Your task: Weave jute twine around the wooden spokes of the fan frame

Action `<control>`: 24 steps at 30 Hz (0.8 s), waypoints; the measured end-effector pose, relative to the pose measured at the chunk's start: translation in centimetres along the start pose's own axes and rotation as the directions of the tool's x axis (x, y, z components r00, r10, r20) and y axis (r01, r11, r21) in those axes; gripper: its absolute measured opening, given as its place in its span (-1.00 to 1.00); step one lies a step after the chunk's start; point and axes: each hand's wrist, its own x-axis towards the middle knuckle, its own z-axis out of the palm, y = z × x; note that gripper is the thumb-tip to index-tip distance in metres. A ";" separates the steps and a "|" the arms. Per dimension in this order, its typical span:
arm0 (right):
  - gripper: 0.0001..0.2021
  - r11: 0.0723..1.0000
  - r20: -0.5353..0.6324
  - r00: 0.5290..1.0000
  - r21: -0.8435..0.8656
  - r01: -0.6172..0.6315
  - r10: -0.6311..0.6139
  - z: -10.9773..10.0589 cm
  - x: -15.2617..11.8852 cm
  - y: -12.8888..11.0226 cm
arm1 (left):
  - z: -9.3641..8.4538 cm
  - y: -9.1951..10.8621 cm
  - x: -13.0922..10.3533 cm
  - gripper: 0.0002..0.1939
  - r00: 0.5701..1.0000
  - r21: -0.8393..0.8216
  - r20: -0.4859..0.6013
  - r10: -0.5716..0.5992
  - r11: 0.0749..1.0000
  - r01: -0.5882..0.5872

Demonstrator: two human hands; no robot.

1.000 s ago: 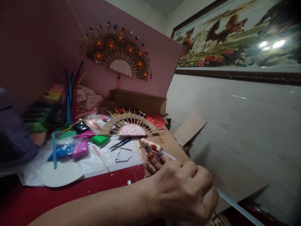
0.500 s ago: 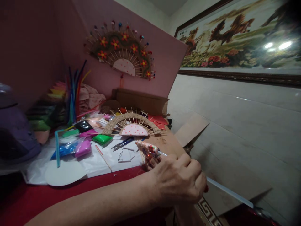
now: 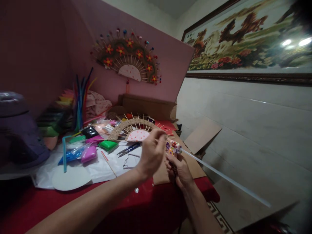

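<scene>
My right hand is wrapped round the handle of a glue gun with a flowery, colourful body. A long translucent glue stick runs out of its back end toward the lower right. My left hand is raised at the front end of the gun, its fingers bent together; whatever they hold, if anything, is hidden. Behind my left hand lies a woven half-round fan with thin sticks and a pink dotted centre. Blue-handled snips lie to the left of that hand.
Clay packets, a white round disc and a purple container stand or lie on the left. A cardboard sheet is under my hands. A decorated fan hangs on the pink board behind.
My left hand has moved from the glue stick behind the gun to the gun's front end, on the left. The gun has shifted right and up, and my right hand now shows.
</scene>
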 end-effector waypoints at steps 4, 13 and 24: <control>-0.62 0.973 0.041 0.995 0.208 -0.098 0.091 -0.8 0.2 -0.1 | -1.9 -3.4 2.3 -0.85 0.563 -0.574 -0.296 -0.772 0.615 0.541; -0.57 0.970 -0.219 0.970 0.194 0.145 -0.101 -2.4 0.5 0.7 | -3.5 -6.1 3.9 -0.82 0.305 -0.698 -0.316 -0.899 0.438 0.567; -0.53 0.977 -0.256 0.958 0.131 0.169 -0.131 -2.4 0.2 1.0 | -3.5 -7.0 4.8 -0.87 0.184 -0.712 -0.244 -0.952 0.305 0.632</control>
